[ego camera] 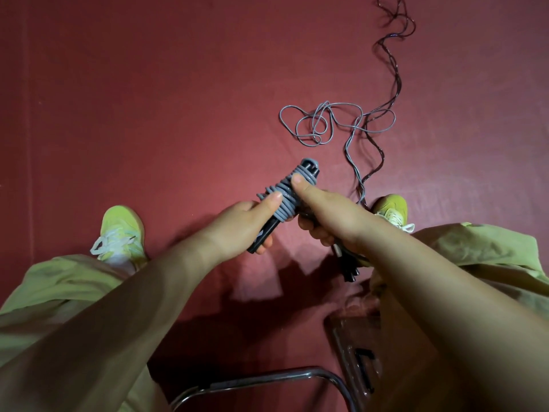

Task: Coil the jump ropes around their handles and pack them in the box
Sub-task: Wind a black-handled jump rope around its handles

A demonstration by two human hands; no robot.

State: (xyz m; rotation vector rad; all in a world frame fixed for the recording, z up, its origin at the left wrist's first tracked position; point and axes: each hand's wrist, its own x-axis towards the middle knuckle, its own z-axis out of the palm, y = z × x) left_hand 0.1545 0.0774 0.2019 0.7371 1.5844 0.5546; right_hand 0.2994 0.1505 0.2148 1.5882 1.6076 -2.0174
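My left hand (240,224) grips the lower part of a pair of dark jump-rope handles (309,169) held tilted over the red floor. Grey rope (285,200) is wound in several turns round their middle. My right hand (326,212) presses its thumb on the coil near the handles' top and holds the rope. The loose grey rope (318,123) lies in loops on the floor ahead. A second, dark rope (395,69) trails away to the top right, and its black handles (349,269) show under my right wrist.
My feet in yellow-green shoes (121,233) stand on the red floor (148,99), left and right of my hands. A chrome chair frame (261,379) is below me. A dark box-like object (356,346) sits at the bottom right, half hidden by my right arm.
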